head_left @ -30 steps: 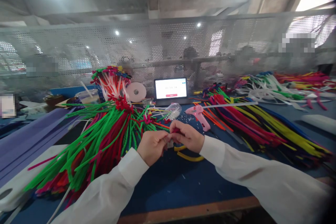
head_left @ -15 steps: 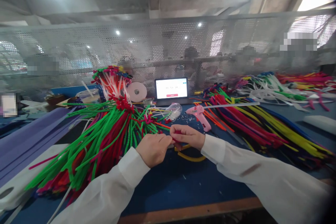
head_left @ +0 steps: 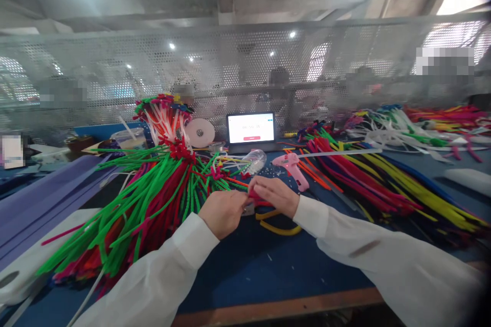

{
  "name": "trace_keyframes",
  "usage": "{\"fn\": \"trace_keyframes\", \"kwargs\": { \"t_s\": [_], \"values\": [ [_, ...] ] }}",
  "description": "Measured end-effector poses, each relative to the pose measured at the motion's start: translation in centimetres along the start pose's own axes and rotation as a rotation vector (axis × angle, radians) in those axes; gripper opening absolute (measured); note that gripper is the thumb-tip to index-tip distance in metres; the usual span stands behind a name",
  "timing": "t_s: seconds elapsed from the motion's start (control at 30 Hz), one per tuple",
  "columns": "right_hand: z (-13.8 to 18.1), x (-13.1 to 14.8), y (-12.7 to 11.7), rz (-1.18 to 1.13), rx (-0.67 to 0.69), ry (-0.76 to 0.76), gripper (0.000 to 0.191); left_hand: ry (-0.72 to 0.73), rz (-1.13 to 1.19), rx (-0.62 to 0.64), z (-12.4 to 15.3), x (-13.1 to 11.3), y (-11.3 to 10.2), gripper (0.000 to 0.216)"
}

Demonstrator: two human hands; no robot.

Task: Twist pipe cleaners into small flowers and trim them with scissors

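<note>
My two hands meet above the blue table, in front of the tablet. Between the fingertips is a small red fuzzy piece, seemingly a pipe cleaner (head_left: 252,192), mostly hidden by the fingers. My left hand (head_left: 221,216) is closed, pinching it from the left. My right hand (head_left: 276,196) has its fingers bent over the same piece from the right. Just under the right hand lies a curved yellow pipe cleaner (head_left: 282,231). A pink glue gun (head_left: 293,167) rests on the table beyond the right hand.
Green pipe cleaners (head_left: 153,199) heap up with red ones on the left. More bundles (head_left: 368,184) lie on the right. Behind stand a tablet (head_left: 251,127), a white spool (head_left: 200,133), a clear plastic bottle (head_left: 255,162) and a lidded cup (head_left: 132,139). A perforated screen (head_left: 238,71) closes the back.
The fingers of my right hand have shifted over the red piece, so more of it shows. My left hand has turned slightly. Things on the table stay put.
</note>
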State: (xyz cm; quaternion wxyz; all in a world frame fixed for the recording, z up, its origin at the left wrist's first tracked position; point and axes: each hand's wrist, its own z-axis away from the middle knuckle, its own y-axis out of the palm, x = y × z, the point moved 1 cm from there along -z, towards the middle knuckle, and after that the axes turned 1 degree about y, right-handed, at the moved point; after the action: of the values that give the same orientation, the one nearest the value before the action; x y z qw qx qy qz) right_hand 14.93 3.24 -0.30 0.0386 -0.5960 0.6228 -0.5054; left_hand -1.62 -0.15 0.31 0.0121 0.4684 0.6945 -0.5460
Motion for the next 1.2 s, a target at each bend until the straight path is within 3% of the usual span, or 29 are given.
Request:
{"fn": "trace_keyframes", "kwargs": {
  "t_s": [0.1,0.17,0.27,0.33,0.4,0.43,0.5,0.63,0.7,0.8,0.9,0.97,1.0,1.07,1.2],
  "values": [
    [-0.1,-0.5,0.8,-0.45,0.17,0.139,0.027,0.153,-0.312,-0.02,0.2,-0.1,-0.4,0.021],
    [-0.1,-0.4,0.9,-0.468,0.167,0.116,0.023,0.122,-0.271,-0.016,0.1,-0.3,-0.3,0.025],
    [0.1,0.1,0.0,-0.091,-0.005,-0.063,0.017,-0.152,0.272,0.096,-0.1,-0.4,0.1,0.034],
    [0.3,0.6,-0.7,0.261,-0.102,-0.275,0.017,-0.321,0.652,0.212,-0.3,-0.5,0.5,0.037],
    [0.5,0.8,-1.2,0.465,-0.092,-0.399,0.017,-0.376,0.805,0.269,-0.3,-0.5,0.8,0.036],
    [0.5,0.8,-1.3,0.489,-0.092,-0.401,0.016,-0.36,0.769,0.253,-0.3,-0.5,0.7,0.036],
    [0.3,0.6,-1.2,0.384,-0.097,-0.285,0.017,-0.246,0.484,0.154,-0.1,-0.4,0.4,0.034],
    [-0.1,0.1,0.2,-0.204,0.091,0.068,0.035,0.102,-0.293,-0.025,0.3,-0.4,-0.3,0.025],
    [-0.2,0.0,0.6,-0.341,0.144,0.114,0.032,0.125,-0.346,-0.023,0.3,-0.5,-0.4,0.025],
    [-0.1,0.3,0.2,-0.085,0.015,-0.022,0.022,-0.103,0.128,0.046,0.1,-0.5,-0.2,0.032],
    [0.3,0.8,-0.8,0.42,-0.128,-0.342,0.018,-0.365,0.758,0.207,-0.2,-0.5,0.4,0.034],
    [0.4,1.0,-1.2,0.608,-0.154,-0.485,0.016,-0.409,0.933,0.254,-0.3,-0.5,0.6,0.033],
    [0.4,1.0,-1.3,0.62,-0.159,-0.485,0.015,-0.392,0.913,0.238,-0.3,-0.4,0.6,0.034],
    [0.2,0.9,-1.3,0.48,-0.149,-0.35,0.016,-0.279,0.647,0.143,-0.2,-0.3,0.3,0.035],
    [-0.3,0.2,-0.2,-0.218,0.008,0.089,0.034,0.143,-0.286,-0.05,0.2,-0.1,-0.3,0.027]
  ]
}}
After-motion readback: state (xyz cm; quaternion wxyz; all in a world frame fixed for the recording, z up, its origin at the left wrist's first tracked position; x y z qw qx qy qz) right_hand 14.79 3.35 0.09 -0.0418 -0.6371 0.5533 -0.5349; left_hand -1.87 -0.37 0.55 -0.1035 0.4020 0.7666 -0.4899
